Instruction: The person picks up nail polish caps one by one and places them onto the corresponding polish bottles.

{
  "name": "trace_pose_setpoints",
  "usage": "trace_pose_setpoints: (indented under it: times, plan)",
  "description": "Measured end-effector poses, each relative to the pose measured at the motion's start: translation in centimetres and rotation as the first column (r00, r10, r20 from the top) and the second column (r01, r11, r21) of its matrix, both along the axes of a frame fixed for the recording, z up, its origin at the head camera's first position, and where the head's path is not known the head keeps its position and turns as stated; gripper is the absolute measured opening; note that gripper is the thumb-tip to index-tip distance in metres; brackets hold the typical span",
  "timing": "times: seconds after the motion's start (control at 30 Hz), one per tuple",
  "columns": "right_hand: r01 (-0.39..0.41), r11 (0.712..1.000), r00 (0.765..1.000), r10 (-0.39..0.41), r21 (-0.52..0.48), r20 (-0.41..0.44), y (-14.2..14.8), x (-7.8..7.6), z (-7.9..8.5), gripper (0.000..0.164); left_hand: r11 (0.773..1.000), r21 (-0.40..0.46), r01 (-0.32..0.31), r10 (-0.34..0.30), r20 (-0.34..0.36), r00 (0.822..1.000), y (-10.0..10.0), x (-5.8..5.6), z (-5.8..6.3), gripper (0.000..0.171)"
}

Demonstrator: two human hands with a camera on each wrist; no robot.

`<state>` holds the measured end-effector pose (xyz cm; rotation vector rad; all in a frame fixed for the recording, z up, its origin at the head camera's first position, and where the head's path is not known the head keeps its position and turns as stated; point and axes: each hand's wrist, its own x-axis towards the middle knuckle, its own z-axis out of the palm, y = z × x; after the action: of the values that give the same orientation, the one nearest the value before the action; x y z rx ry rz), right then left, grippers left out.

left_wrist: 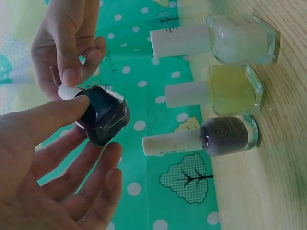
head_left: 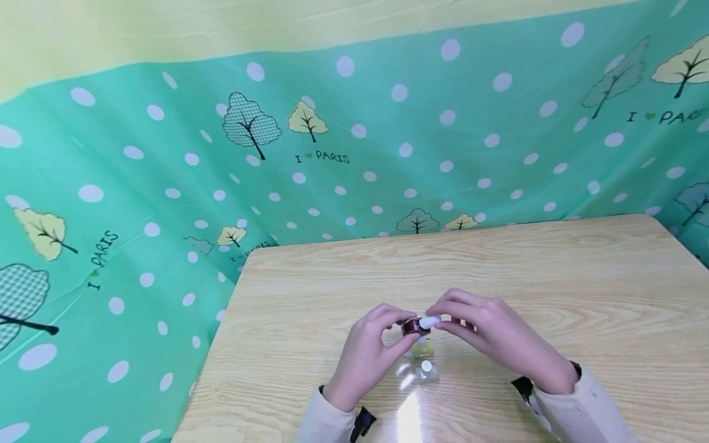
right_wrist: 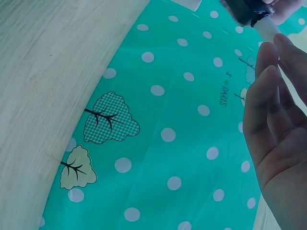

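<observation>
My left hand [head_left: 367, 349] holds a dark nail polish bottle [left_wrist: 103, 115] by its body, between thumb and fingers, above the table. The bottle is tilted, its white cap [head_left: 429, 322] pointing toward my right hand [head_left: 493, 326]. My right thumb and fingertips pinch that cap; in the right wrist view they close on its end. Beneath the hands, a clear nail polish bottle [left_wrist: 242, 39], a yellow one [left_wrist: 234, 90] and a greyish-purple one [left_wrist: 225, 135] stand upright in a row, each with a white cap. From the head, the purple one is mostly hidden.
The wood-grain table [head_left: 310, 289] extends around the hands, with its far edge against a green dotted curtain [head_left: 376, 141] printed with trees. Light glares off the tabletop in front of the bottles. Dark straps [head_left: 362, 423] show at the wrists.
</observation>
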<state>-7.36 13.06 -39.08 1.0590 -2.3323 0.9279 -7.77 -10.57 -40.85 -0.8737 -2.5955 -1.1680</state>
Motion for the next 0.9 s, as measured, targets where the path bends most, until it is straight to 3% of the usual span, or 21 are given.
trace_pose_setpoints:
  times: [0.37, 0.7, 0.9]
  plan:
    - [0.032, 0.998, 0.999, -0.032, 0.044, -0.002, -0.3, -0.2, 0.3, 0.028, 0.999, -0.043, -0.014, 0.014, -0.004, 1.000, 0.0, -0.9, 0.2, 0.030]
    - [0.106, 0.988, 0.994, -0.105, 0.110, -0.014, -0.8, -0.9, -0.1, 0.023, 1.000, -0.008, -0.019, 0.019, 0.009, 1.000, 0.2, -2.0, -0.3, 0.028]
    - [0.162, 0.978, 0.986, -0.167, 0.134, 0.024, -0.6, -1.3, -0.4, 0.028, 0.998, 0.039, -0.046, 0.045, 0.022, 0.999, 0.1, -2.8, -0.5, 0.025]
